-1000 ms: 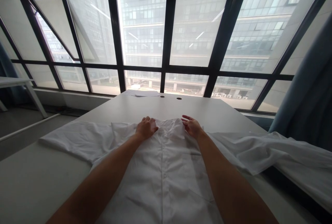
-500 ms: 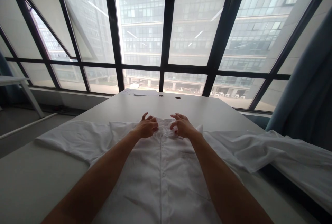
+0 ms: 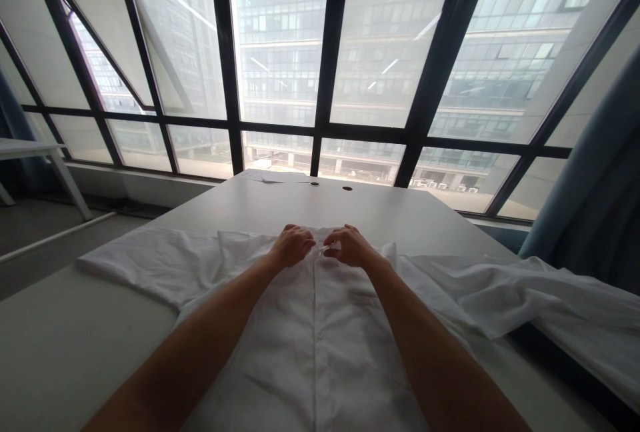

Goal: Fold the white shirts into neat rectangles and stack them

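At the far left, a blue fabric curtain (image 3: 13, 102) hangs beside a second table (image 3: 27, 148), white with straight white legs, standing on a grey floor well apart from ours. Above it and to its right, 1 framed glass pane (image 3: 107, 39) tilts out of a wall of windows with black frames (image 3: 320, 131).

Next comes our own table (image 3: 215, 209), smooth and white, with a white, long-sleeved, buttoned cloth shirt (image 3: 285, 332) spread on it, front up, collar at the far end, body running towards us. Its wrinkled left-hand sleeve (image 3: 135, 262) stretches out across the tabletop.

In the middle, our left hand (image 3: 293, 246) is at the collar; its grip is pressed together, pinching the white cloth at the neck. Near the far edge of the table lie thin white paper sheets (image 3: 285, 179), with 2 small, dark round holes (image 3: 347, 189) to their right. The button strip (image 3: 315, 332) runs down the shirt between our 2 bare forearms.

Just right of the strip, our right hand (image 3: 350, 246) faces the left, a small gap between them; its grip pinches a fold of the collar between thumb and fingers.

Farther right, the other sleeve (image 3: 500, 282) lies rumpled over a black strip (image 3: 565, 359), near a blue-grey curtain (image 3: 590, 152).
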Motion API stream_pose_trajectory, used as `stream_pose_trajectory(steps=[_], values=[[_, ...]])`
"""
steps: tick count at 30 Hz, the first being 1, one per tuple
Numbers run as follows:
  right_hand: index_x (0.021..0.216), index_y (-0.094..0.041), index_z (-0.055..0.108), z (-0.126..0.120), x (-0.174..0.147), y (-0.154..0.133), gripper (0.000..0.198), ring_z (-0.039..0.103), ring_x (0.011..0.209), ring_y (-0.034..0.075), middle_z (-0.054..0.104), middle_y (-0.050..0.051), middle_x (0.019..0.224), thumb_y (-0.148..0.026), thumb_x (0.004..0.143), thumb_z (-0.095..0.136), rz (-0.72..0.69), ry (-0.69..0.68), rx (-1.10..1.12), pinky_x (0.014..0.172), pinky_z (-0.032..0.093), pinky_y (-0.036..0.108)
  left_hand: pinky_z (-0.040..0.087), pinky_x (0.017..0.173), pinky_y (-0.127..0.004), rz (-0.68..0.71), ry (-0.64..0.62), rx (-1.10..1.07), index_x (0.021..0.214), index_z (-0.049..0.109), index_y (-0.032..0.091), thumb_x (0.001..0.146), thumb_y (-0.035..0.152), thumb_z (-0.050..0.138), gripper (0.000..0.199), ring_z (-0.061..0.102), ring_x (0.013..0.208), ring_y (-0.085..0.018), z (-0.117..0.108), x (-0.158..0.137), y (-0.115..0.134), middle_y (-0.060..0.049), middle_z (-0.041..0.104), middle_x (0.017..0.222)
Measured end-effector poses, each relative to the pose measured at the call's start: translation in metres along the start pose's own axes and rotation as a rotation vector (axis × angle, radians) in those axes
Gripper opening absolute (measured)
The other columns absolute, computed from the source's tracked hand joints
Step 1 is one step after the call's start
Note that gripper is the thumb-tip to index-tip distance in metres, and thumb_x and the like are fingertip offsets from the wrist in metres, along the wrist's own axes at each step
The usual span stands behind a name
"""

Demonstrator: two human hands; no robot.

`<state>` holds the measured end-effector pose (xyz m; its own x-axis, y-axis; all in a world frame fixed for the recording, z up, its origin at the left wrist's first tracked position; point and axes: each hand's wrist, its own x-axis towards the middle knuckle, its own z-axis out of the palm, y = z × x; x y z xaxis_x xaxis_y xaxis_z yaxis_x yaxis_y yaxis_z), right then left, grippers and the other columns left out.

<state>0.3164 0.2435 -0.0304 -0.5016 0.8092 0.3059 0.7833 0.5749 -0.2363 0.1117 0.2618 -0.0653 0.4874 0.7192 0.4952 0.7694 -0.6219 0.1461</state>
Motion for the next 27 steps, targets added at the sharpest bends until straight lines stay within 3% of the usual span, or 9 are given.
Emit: stream_pose_trajectory(steps=[3, 9, 13, 18, 22, 27], values=[[0.086, -0.023, 0.077, 0.004, 0.003, -0.005, 0.011, 0.067, 0.087, 0.019, 0.076, 0.005, 0.092, -0.022, 0.083, 0.066, -0.007, 0.013, 0.035, 0.086, 0.047, 0.028, 0.035, 0.104, -0.037, -0.091, 0.015, -0.054, 0.085, 0.070, 0.019, 0.095, 0.031, 0.050, 0.025, 0.066, 0.092, -0.020, 0.003, -0.001, 0.003, -0.007, 0.073, 0.087], [0.077, -0.021, 0.076, 0.014, 0.005, -0.011, 0.016, 0.065, 0.073, 0.017, 0.075, 0.004, 0.078, -0.023, 0.083, 0.061, -0.043, 0.052, 0.063, 0.070, 0.045, 0.023, 0.026, 0.111, -0.041, -0.267, -0.020, -0.200, 0.080, 0.070, 0.019, 0.089, 0.033, 0.052, 0.025, 0.066, 0.089, -0.019, 0.011, 0.004, 0.010, -0.004, 0.074, 0.083], [0.082, -0.022, 0.077, 0.017, 0.006, -0.014, 0.019, 0.067, 0.076, 0.018, 0.076, 0.004, 0.081, -0.021, 0.083, 0.058, -0.048, 0.050, 0.059, 0.072, 0.045, 0.024, 0.029, 0.108, -0.042, -0.359, -0.019, -0.283, 0.073, 0.069, 0.018, 0.086, 0.034, 0.050, 0.028, 0.062, 0.077, -0.018, 0.011, 0.007, 0.011, 0.000, 0.069, 0.069], [0.089, -0.021, 0.077, 0.021, 0.007, -0.015, 0.016, 0.068, 0.088, 0.021, 0.077, 0.006, 0.091, -0.022, 0.082, 0.063, 0.024, 0.106, 0.020, 0.079, 0.046, 0.026, 0.046, 0.081, -0.031, -0.376, -0.034, -0.465, 0.066, 0.066, 0.016, 0.083, 0.040, 0.049, 0.034, 0.057, 0.069, -0.017, 0.009, 0.006, 0.007, 0.001, 0.061, 0.060], [0.092, -0.020, 0.075, 0.027, 0.006, -0.016, 0.016, 0.068, 0.092, 0.021, 0.075, 0.007, 0.097, -0.022, 0.083, 0.062, 0.058, 0.145, -0.017, 0.082, 0.046, 0.026, 0.045, 0.068, -0.026, -0.374, -0.029, -0.532, 0.065, 0.064, 0.015, 0.082, 0.045, 0.050, 0.038, 0.055, 0.067, -0.016, 0.013, 0.006, 0.002, 0.001, 0.057, 0.059], [0.095, -0.019, 0.075, 0.035, 0.005, -0.014, 0.017, 0.068, 0.094, 0.022, 0.075, 0.008, 0.100, -0.023, 0.085, 0.061, 0.082, 0.216, 0.002, 0.085, 0.047, 0.026, 0.044, 0.062, -0.024, -0.364, -0.076, -0.647, 0.069, 0.066, 0.014, 0.082, 0.054, 0.050, 0.045, 0.053, 0.064, -0.015, 0.015, 0.006, -0.004, 0.000, 0.056, 0.061]])
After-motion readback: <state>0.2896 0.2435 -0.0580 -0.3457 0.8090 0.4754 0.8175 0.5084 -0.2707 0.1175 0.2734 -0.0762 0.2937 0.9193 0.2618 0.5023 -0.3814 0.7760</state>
